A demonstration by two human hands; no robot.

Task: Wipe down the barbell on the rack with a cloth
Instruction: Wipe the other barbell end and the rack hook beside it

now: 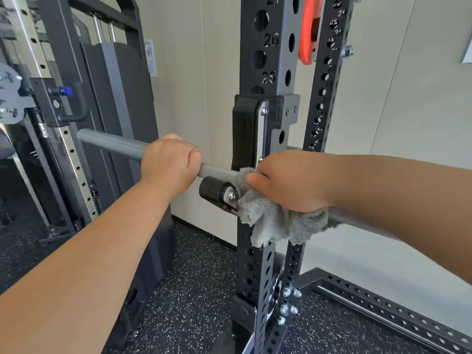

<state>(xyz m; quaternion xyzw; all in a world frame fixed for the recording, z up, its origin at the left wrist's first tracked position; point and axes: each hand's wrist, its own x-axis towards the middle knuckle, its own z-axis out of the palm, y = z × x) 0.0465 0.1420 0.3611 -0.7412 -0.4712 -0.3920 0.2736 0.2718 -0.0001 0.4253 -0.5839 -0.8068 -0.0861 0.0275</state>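
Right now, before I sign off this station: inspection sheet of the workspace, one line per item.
Surface: black speckled rubber floor.
Job's things: grey barbell lies in the J-hook on the rack upright; grey cloth bunched on the bar beside the hook.
Clutter: nothing seen.
Hands: left hand grips the bare bar left of the hook; right hand holds the cloth against the bar.
Cables: nothing seen.
Surroundings: weight-stack machine at left; orange plate behind the upright; pale wall.
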